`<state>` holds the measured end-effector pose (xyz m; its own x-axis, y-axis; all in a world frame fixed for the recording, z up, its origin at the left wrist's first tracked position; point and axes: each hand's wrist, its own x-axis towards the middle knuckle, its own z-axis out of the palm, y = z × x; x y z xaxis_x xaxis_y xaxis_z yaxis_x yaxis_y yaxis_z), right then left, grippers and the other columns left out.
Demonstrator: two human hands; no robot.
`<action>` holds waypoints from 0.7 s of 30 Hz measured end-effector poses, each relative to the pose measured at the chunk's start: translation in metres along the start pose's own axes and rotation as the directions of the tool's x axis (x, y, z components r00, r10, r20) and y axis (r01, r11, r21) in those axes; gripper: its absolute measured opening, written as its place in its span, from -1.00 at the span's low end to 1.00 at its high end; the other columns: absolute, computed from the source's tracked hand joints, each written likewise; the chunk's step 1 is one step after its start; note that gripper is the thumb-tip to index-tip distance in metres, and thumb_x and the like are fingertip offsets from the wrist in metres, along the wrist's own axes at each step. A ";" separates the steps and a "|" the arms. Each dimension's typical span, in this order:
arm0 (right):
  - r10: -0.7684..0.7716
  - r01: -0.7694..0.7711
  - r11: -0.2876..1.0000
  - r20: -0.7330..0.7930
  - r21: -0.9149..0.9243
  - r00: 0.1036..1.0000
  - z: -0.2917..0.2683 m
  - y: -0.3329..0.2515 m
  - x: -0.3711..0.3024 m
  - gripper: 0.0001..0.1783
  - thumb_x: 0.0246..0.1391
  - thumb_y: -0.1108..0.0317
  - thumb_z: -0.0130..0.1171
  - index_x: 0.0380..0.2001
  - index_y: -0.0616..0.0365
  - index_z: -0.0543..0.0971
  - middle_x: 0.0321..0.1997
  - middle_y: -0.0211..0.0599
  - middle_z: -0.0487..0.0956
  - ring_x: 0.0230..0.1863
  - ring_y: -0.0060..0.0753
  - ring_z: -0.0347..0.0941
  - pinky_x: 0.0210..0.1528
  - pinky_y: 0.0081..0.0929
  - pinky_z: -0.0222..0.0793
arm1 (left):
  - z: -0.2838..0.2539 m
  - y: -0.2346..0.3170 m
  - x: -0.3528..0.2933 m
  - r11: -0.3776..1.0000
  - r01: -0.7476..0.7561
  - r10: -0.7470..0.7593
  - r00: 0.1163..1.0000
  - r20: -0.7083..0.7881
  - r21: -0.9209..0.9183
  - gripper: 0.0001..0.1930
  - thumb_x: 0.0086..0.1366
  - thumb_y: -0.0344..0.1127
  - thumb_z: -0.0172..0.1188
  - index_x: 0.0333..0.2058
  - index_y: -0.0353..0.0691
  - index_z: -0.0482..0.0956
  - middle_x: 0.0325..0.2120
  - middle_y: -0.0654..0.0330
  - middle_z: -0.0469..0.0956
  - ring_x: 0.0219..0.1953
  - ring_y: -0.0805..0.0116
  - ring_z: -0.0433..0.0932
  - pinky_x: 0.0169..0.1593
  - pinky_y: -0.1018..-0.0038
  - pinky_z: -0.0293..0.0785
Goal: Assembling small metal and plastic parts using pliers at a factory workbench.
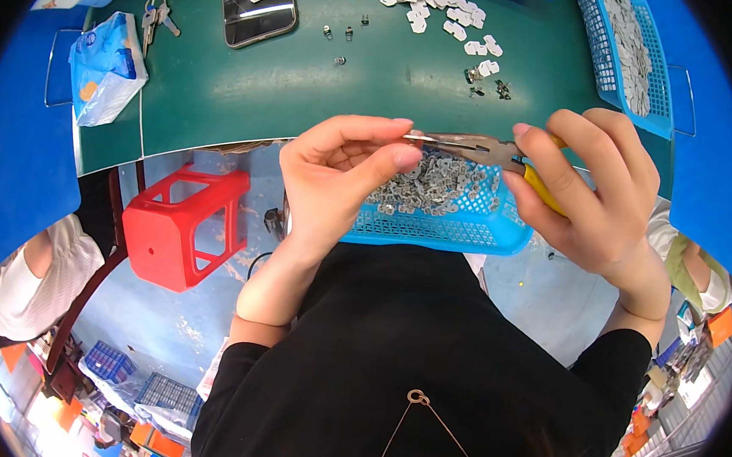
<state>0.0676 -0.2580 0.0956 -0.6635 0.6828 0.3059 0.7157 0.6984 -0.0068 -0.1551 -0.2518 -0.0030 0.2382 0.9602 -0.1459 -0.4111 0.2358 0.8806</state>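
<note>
My right hand (594, 189) is closed round the yellow handles of a pair of long-nose pliers (482, 148). The jaws point left and their tip meets a small flat piece (416, 137). That piece sits between the thumb and forefinger of my left hand (336, 171); most of it is hidden by the fingertips. Both hands are above a light blue perforated basket (459, 231), which holds many small grey metal parts (432, 186).
On the green table (248, 93) lie a pile of white flat pieces (437, 0), a phone (258, 9), keys (156, 18), a tissue pack (108, 69) and dark small parts (502, 89). A blue basket (659, 109) stands far right. Left below is a red stool (162, 235).
</note>
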 end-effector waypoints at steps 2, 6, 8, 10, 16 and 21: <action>0.006 -0.006 1.000 -0.001 0.023 1.000 -0.001 0.000 0.000 -0.58 -0.39 0.40 0.37 -0.31 0.20 0.58 -0.32 -0.25 0.45 -0.35 -0.21 0.39 -0.40 -0.41 0.37 | -0.002 -0.007 0.001 0.994 -0.111 0.111 0.993 0.028 0.002 -0.79 0.05 -0.62 0.29 -0.28 -0.42 0.58 -0.40 0.10 0.60 -0.34 0.43 0.59 -0.21 0.59 0.53; 0.020 -0.019 0.997 -0.004 0.072 1.000 -0.002 -0.001 -0.001 -0.59 -0.39 0.41 0.37 -0.32 0.21 0.58 -0.31 -0.25 0.44 -0.35 -0.21 0.39 -0.39 -0.41 0.37 | -0.009 -0.017 0.003 0.922 -0.374 0.364 0.926 0.101 0.101 -0.78 -0.02 -0.63 0.33 -0.32 -0.41 0.60 -0.42 0.05 0.60 -0.35 0.37 0.58 -0.28 0.57 0.51; 0.023 -0.022 0.997 -0.011 0.073 1.000 -0.003 -0.001 0.000 -0.59 -0.39 0.41 0.37 -0.31 0.21 0.58 -0.31 -0.25 0.44 -0.35 -0.20 0.39 -0.39 -0.41 0.37 | -0.009 -0.016 0.005 0.897 -0.420 0.407 0.907 0.112 0.139 -0.78 -0.04 -0.64 0.33 -0.34 -0.40 0.61 -0.42 0.04 0.60 -0.37 0.36 0.59 -0.28 0.57 0.51; 0.025 -0.024 0.997 -0.018 0.073 1.000 -0.004 -0.001 0.001 -0.59 -0.39 0.42 0.37 -0.30 0.20 0.58 -0.30 -0.24 0.44 -0.34 -0.20 0.39 -0.38 -0.41 0.38 | -0.009 -0.014 0.005 0.868 -0.464 0.448 0.885 0.125 0.175 -0.78 -0.06 -0.64 0.34 -0.36 -0.40 0.61 -0.42 0.04 0.60 -0.38 0.36 0.59 -0.29 0.56 0.51; 0.002 -0.002 0.999 0.001 0.054 1.000 -0.005 -0.002 0.004 -0.56 -0.39 0.43 0.38 -0.27 0.17 0.59 -0.29 -0.25 0.44 -0.32 -0.21 0.39 -0.36 -0.40 0.39 | -0.007 -0.009 0.004 0.821 -0.501 0.477 0.865 0.155 0.273 -0.77 -0.08 -0.64 0.35 -0.37 -0.39 0.61 -0.44 0.04 0.60 -0.41 0.35 0.59 -0.32 0.55 0.52; -0.031 0.031 0.999 0.015 -0.014 0.999 -0.008 -0.003 0.005 -0.54 -0.41 0.43 0.38 -0.26 0.17 0.60 -0.29 -0.24 0.44 -0.33 -0.21 0.39 -0.39 -0.42 0.40 | -0.005 -0.008 0.004 0.776 -0.536 0.507 0.844 0.176 0.333 -0.76 -0.09 -0.65 0.35 -0.36 -0.38 0.62 -0.44 0.04 0.60 -0.40 0.35 0.60 -0.33 0.56 0.53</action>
<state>0.0641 -0.2585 0.1048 -0.6887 0.6640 0.2912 0.6975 0.7164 0.0160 -0.1553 -0.2489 -0.0129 0.1470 0.9033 0.4030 -0.1533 -0.3817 0.9115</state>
